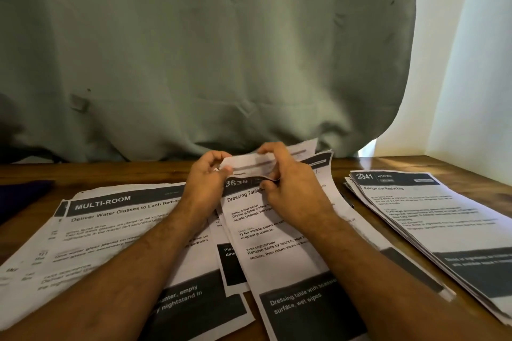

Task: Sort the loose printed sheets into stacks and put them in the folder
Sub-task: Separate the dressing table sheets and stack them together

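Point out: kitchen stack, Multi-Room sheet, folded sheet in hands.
Kitchen stack (432, 210): head view, text area of top page.
Multi-Room sheet (110, 203): head view, dark header bar.
Folded sheet (249, 162): head view, curled top edge between both hands.

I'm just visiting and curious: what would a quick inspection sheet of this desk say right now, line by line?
Surface: wooden table, mostly covered by paper.
Job's things: MULTI-ROOM stack on the left; Dressing Table sheets in the middle, fanned and overlapping; Refrigerator Restocking stack on the right, roughly squared. No folder clearly seen.
Clutter: dark blue object at the left edge, not identifiable.
Hands: left hand and right hand together pinch the curled top edge of a lifted sheet over the middle pile.
Cables: nothing seen.
Surroundings: grey-green curtain behind the table; bright white curtain on the right.
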`<state>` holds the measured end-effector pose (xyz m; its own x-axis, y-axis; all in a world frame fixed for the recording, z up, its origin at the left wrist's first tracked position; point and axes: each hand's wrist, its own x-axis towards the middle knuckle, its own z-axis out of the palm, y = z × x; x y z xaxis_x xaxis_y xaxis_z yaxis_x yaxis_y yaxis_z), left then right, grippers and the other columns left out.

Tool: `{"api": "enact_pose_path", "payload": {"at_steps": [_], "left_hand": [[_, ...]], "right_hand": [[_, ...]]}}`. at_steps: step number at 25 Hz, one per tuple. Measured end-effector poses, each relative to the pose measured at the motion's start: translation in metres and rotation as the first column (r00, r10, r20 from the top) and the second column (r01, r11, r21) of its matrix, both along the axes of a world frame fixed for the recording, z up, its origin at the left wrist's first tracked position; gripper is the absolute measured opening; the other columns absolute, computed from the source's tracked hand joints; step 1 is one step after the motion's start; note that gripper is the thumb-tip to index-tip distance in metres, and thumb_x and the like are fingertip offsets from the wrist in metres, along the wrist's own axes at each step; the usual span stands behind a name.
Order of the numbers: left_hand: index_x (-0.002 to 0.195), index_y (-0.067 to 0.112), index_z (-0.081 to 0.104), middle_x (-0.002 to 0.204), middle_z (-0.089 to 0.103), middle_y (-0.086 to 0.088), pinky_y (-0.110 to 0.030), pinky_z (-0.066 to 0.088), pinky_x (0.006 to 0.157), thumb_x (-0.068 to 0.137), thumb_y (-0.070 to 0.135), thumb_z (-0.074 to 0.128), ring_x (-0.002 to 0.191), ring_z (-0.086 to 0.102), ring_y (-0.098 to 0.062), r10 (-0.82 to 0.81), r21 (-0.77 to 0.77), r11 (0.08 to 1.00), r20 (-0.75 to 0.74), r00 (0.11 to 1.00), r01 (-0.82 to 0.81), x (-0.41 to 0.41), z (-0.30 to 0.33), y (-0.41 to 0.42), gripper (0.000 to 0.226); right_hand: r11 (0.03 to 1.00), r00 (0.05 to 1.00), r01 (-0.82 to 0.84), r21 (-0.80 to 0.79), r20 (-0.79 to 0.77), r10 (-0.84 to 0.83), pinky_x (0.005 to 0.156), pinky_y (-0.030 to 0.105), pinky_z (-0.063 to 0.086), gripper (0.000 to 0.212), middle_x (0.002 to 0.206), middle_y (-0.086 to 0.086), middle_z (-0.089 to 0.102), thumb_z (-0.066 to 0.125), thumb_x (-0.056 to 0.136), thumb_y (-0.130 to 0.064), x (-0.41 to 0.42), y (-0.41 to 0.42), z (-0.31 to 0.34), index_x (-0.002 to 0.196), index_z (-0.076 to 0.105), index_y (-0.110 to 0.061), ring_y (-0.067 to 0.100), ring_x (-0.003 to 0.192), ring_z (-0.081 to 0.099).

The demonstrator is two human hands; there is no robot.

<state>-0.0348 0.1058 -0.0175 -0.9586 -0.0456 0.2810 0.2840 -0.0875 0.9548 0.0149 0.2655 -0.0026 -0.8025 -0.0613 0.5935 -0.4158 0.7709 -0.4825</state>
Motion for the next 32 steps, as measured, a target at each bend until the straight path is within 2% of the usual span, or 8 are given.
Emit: {"api": "enact_pose_path", "payload": {"at_steps": [3,5,8,11,14,20,26,32], "left_hand": [[0.091,0.012,0.064,0.084,0.072,-0.013,-0.031,0.058,0.054,0.097,-0.001,0.053,0.069,0.074,-0.023,-0.137,-0.079,0.988,-0.062,0.989,0.132,0.006,0.001,-0.001,0.018],[0.089,0.009,0.067,0.085,0.071,-0.012,-0.028,0.057,0.055,0.098,0.001,0.051,0.071,0.073,-0.021,-0.184,-0.081,0.981,-0.072,0.98,0.178,0.009,0.002,0.0,0.02],[0.096,0.014,0.071,0.089,0.075,-0.009,-0.027,0.057,0.053,0.107,0.026,0.043,0.07,0.074,-0.019,-0.057,-0.074,0.996,-0.029,0.998,0.054,0.008,0.002,0.002,0.032],[0.109,0.024,0.064,0.115,0.068,-0.001,-0.015,0.049,0.054,0.106,0.024,0.045,0.087,0.068,-0.01,0.173,-0.479,0.855,-0.096,0.98,-0.198,-0.002,-0.003,-0.004,0.019],[0.13,0.029,0.054,0.13,0.061,-0.005,-0.009,0.04,0.044,0.102,0.021,0.055,0.081,0.058,-0.005,0.22,-0.588,0.785,-0.033,0.975,-0.197,-0.011,-0.006,-0.008,0.029],[0.135,0.025,0.048,0.121,0.069,-0.002,-0.022,0.057,0.056,0.088,0.011,0.074,0.081,0.065,-0.007,0.239,-0.286,0.929,-0.018,0.971,-0.234,-0.012,-0.006,-0.008,0.055],[0.108,0.024,0.064,0.1,0.072,-0.003,-0.041,0.064,0.072,0.094,0.011,0.067,0.092,0.072,-0.021,0.302,-0.216,0.931,0.005,0.953,-0.294,-0.014,-0.004,-0.006,0.019],[0.116,0.022,0.065,0.107,0.068,-0.011,-0.048,0.064,0.068,0.102,0.014,0.054,0.085,0.075,-0.03,0.169,0.03,0.983,0.21,0.963,-0.179,-0.01,0.0,-0.005,0.019]], "right_hand": [[0.997,0.997,0.065,0.029,0.041,-0.067,0.083,0.025,0.055,0.047,0.09,-0.011,0.066,0.066,0.088,-0.016,-0.003,0.0,-0.001,0.125,0.052,-0.041,0.005,0.086,0.062],[0.989,0.986,0.146,-0.003,0.085,-0.145,0.088,0.031,0.056,0.02,0.093,-0.009,0.069,0.065,0.089,-0.018,-0.005,0.001,0.0,0.102,0.07,-0.032,0.007,0.086,0.063],[0.978,0.969,0.2,-0.064,0.161,-0.188,0.087,0.031,0.056,0.018,0.091,-0.005,0.072,0.066,0.089,-0.016,-0.005,0.003,0.0,0.081,0.071,-0.031,0.01,0.084,0.065],[0.979,0.949,0.201,-0.036,0.255,-0.186,0.09,0.03,0.055,0.026,0.092,-0.007,0.07,0.067,0.088,-0.014,-0.004,0.003,0.002,0.07,0.064,-0.033,0.009,0.089,0.064],[0.976,0.93,0.216,-0.031,0.311,-0.196,0.093,0.027,0.053,0.026,0.089,-0.011,0.064,0.071,0.086,-0.014,-0.005,0.003,0.003,0.069,0.065,-0.032,0.009,0.093,0.061],[0.982,0.935,0.182,-0.044,0.316,-0.159,0.094,0.025,0.052,0.026,0.091,-0.011,0.065,0.071,0.087,-0.011,0.001,0.004,0.002,0.073,0.067,-0.033,0.007,0.093,0.059],[0.986,0.951,0.158,-0.047,0.275,-0.14,0.088,0.024,0.055,0.024,0.094,-0.007,0.069,0.068,0.088,-0.01,0.006,0.003,-0.001,0.078,0.07,-0.031,0.008,0.089,0.063],[0.986,0.971,0.168,-0.002,0.171,-0.165,0.086,0.021,0.054,0.016,0.103,-0.007,0.069,0.065,0.091,-0.015,0.004,0.001,-0.003,0.089,0.075,-0.028,0.006,0.088,0.062]]}}
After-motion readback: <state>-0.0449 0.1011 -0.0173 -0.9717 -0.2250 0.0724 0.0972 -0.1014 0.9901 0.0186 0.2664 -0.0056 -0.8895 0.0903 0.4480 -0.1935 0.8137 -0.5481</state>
